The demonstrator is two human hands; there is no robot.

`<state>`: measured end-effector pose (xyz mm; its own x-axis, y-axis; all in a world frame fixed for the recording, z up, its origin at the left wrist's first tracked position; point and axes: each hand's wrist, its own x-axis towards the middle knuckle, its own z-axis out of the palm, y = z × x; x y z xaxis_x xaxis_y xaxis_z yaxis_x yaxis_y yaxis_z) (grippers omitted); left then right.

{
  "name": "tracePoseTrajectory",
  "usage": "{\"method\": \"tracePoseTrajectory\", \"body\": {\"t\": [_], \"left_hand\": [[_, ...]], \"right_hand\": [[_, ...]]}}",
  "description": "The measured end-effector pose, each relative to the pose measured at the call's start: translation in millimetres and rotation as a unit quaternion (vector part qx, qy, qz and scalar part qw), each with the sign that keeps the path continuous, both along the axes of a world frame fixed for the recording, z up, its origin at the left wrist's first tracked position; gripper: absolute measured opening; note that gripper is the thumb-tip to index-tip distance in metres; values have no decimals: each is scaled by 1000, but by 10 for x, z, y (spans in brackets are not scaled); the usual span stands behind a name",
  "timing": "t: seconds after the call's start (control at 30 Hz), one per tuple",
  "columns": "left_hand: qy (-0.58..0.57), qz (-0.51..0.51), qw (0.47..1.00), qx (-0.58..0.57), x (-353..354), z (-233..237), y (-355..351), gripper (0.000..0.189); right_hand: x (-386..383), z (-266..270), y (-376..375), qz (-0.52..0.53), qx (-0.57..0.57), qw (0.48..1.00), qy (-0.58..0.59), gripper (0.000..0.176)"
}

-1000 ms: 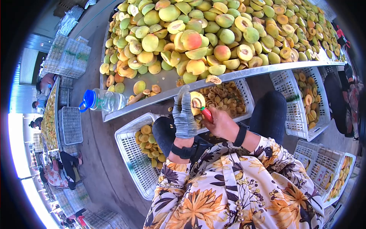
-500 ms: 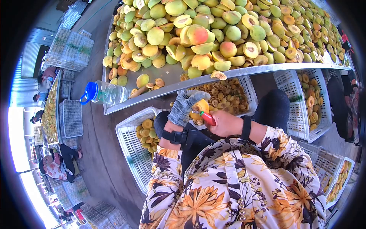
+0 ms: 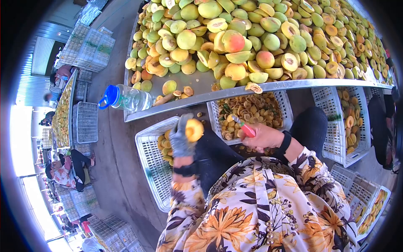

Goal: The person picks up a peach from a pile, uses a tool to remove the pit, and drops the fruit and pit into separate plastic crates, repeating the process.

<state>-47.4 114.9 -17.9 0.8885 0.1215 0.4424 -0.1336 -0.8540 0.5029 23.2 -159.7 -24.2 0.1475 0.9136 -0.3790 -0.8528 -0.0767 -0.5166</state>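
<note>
My left hand, in a grey knitted glove, holds a yellow peach half with its hollow facing up. It hangs by the inner edge of the left white crate, which has peach halves in it. My right hand is bare and wraps the red handle of a small pitting tool. Its metal tip points up and left, apart from the fruit. Behind it, under the table edge, stands a crate with cut pieces and scraps.
A metal-edged table carries a large heap of peaches, many halved. At its left corner lies a clear bottle with a blue lid. More crates stand to the right. Other people sit at the left by stacked crates.
My left hand has moved left with the peach half, away from the tool, toward the left crate. My right hand has shifted slightly right, still gripping the tool. The view has shifted a little.
</note>
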Motion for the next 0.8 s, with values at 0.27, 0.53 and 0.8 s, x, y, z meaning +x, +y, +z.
{"method": "tracePoseTrajectory", "body": {"t": [0.27,0.53,0.8], "left_hand": [[233,263,929,114,34,362,1053,45],[431,139,869,196,1744,98,937,62],[157,-59,658,-734,1028,355,335,51]], "right_hand": [[-9,-256,64,75,-365,633,-678,21],[-205,-107,-11,-7,-339,650,-680,20],[30,210,345,-92,-284,666,-684,20]]}}
